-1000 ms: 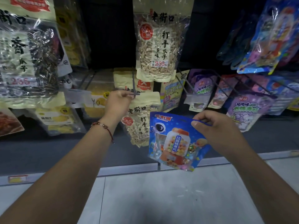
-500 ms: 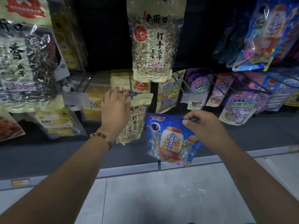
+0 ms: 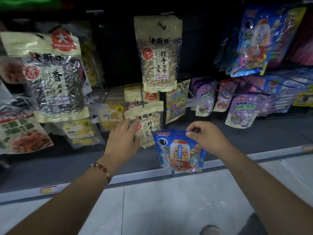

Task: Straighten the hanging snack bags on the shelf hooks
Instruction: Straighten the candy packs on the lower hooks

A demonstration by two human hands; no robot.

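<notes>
Left hand (image 3: 122, 141) flat with straight fingers against tilted seed bag (image 3: 147, 123) on its hook (image 3: 142, 97), likely to square it; right hand (image 3: 205, 139) pinching blue candy bag (image 3: 179, 151) by top edge, off any hook, probably awaiting rehanging.

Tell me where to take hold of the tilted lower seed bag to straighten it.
Pinch the flat cream header strip of the lower seed bag just below its hook, coming from the front left, where the left hand already rests open against its side. The header is stiff and flat; the bulging seed-filled belly would only swing. The right hand holds the blue candy bag.
</notes>
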